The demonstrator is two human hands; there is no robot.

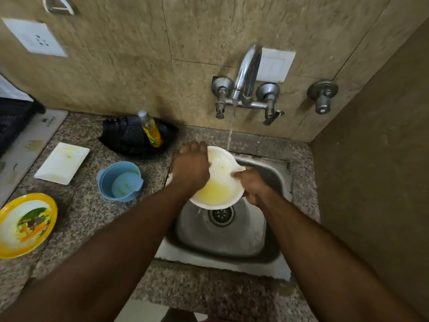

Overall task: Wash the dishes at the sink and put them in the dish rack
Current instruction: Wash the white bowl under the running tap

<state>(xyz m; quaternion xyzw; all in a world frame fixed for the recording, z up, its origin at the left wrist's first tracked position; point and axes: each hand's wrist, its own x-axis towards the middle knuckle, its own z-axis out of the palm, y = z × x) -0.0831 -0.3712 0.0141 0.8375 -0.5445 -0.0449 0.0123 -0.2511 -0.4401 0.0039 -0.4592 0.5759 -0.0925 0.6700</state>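
Over the sink (274, 173), beside the running stream from the tap (247, 73): tilt white bowl (218, 180) further under the water, rub the yellow residue pooled at its low side. Left hand (190, 168) curled round the far-left rim; right hand (253, 184) pinching the near-right rim. Both gripping firmly.

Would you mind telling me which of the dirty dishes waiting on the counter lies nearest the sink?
The blue cup, standing just left of the sink. The white square plate and the yellow-rimmed plate lie farther left.
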